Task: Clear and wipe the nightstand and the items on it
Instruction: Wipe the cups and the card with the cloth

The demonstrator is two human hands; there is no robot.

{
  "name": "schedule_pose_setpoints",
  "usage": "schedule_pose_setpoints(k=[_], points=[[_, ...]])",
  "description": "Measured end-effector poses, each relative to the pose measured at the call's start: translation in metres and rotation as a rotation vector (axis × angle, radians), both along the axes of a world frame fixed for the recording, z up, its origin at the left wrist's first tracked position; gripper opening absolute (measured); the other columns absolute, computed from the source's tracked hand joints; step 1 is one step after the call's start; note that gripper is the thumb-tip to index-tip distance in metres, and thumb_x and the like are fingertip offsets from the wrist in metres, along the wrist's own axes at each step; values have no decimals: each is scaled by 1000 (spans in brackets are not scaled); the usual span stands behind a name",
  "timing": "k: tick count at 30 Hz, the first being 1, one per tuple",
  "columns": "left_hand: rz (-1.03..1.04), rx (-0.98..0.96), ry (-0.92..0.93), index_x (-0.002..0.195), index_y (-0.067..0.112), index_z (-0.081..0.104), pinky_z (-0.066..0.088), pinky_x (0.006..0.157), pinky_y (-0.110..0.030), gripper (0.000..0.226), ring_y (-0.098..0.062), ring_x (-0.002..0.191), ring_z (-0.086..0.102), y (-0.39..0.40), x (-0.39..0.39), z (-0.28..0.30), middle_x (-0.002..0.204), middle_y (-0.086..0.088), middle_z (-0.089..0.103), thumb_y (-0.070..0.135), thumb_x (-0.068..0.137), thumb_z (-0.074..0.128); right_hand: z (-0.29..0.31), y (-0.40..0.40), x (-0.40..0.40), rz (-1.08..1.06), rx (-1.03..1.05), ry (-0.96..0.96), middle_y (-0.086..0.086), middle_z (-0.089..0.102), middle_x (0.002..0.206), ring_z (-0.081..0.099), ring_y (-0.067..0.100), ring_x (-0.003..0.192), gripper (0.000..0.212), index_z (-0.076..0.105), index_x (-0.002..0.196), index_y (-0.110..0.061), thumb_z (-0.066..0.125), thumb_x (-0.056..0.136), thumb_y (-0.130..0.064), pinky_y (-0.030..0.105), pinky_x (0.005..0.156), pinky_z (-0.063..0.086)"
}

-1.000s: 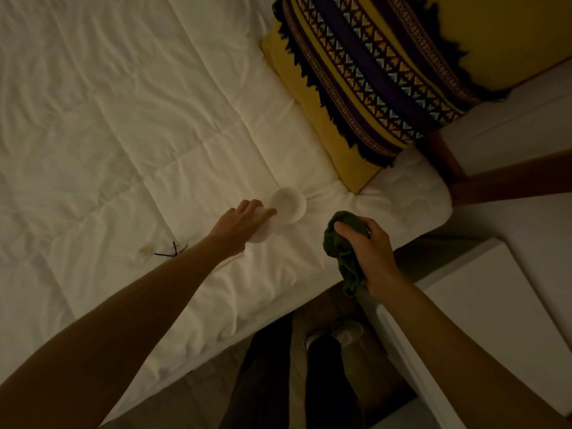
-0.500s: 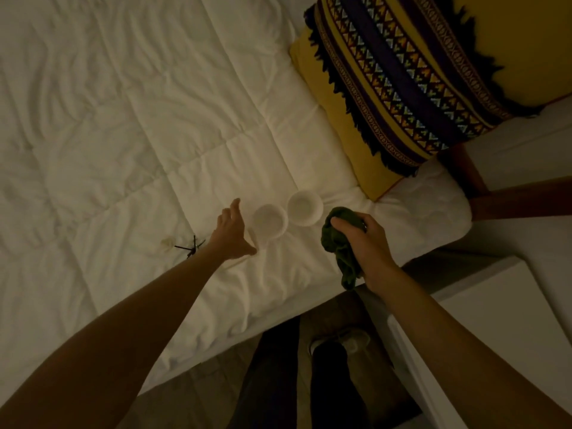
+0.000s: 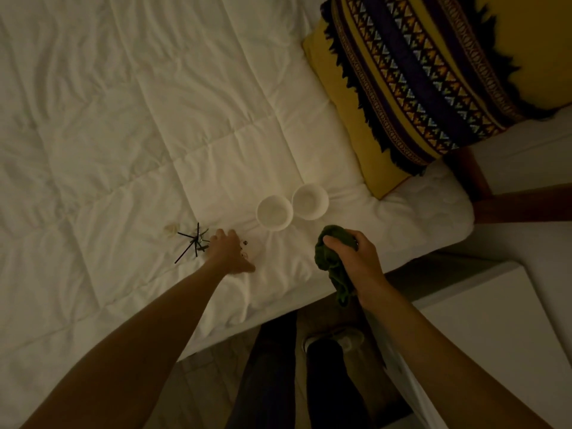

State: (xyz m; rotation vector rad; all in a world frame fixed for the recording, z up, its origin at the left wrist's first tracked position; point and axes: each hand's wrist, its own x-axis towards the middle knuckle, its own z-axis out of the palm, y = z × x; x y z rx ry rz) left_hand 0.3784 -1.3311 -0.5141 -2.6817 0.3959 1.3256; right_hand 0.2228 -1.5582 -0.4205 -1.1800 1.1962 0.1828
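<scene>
Nightstand (image 3: 495, 335) top: smooth, white, flat, at right. Two round white bowls (image 3: 275, 212) touch on the wrinkled quilt (image 3: 123, 119). Your right hand (image 3: 356, 258) clenches a crumpled green cloth (image 3: 331, 261); your left hand (image 3: 230, 252) lies spread, palm down.

Dim room, white bed (image 3: 154, 103), patterned cushion (image 3: 418, 88)

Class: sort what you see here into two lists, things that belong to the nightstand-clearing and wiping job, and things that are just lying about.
Part of the job:
- green cloth, bunched in the right hand
- two white bowls on the bed
- small dark sticks by the left hand
- white nightstand

Just lying about:
- patterned yellow pillow
- white duvet
</scene>
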Motion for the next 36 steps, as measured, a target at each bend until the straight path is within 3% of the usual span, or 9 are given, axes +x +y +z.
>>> schedule_pose_setpoints(k=[5,9,14,17,22,25,30,34,36], points=[[197,-136,154,128,6,41,50,80,-35,96,-26,105,58,-1,-2,40,117,-8,58,49,57,88,29,-9,-1,-6,-23,-28,3,70,107,71,18,89,39,64,111,-26,82,79,-39,22,56,56],[278,-501,435,114,19,50,60,79,-41,64,-22,98,66,-21,0,111,107,-5,65,25,63,88,76,-23,-1,-13,-84,-86,-2,70,107,69,15,92,39,64,111,-30,81,78,-43,27,63,57],[457,-892,534,100,28,72,59,69,-28,39,-16,90,73,-87,-1,214,94,0,75,24,65,90,142,-41,-2,-123,-154,-226,-3,73,108,70,16,97,34,71,109,-33,81,78,-40,31,75,59],[547,-1056,577,99,15,73,59,69,-31,30,-23,91,73,-138,-14,263,93,-6,76,23,74,85,183,-53,-11,-182,-192,-305,-6,75,103,72,17,96,26,73,106,-37,80,81,-36,32,75,60],[695,-1201,838,114,21,69,58,82,-45,29,-31,106,66,-222,-59,338,109,-10,73,33,88,69,257,-91,-54,-407,-450,-380,-6,73,98,72,17,87,25,70,107,-35,77,84,-37,27,64,58],[600,-1208,1155,135,26,56,45,100,-61,54,-39,124,56,-266,-100,380,133,-17,61,55,89,54,308,-119,-97,-553,-650,-399,-8,70,104,69,14,93,29,67,112,-34,77,84,-39,30,69,59],[381,-1209,1750,143,23,44,26,111,-66,70,-47,132,44,-318,-166,452,150,-22,41,69,90,47,386,-148,-172,-697,-873,-422,-2,69,111,69,21,99,31,66,117,-32,75,87,-36,45,78,63],[262,-1197,1915,133,26,47,17,111,-72,68,-52,135,36,-348,-211,512,149,-24,38,72,83,52,446,-151,-220,-708,-1124,-457,-16,69,107,69,12,98,27,65,119,-38,69,93,-32,29,71,62],[192,-1193,1970,128,29,46,18,111,-72,59,-51,139,29,-359,-231,540,151,-23,31,67,84,55,472,-150,-240,-702,-1269,-411,-13,68,112,68,12,102,29,63,125,-33,66,96,-31,33,77,62]])
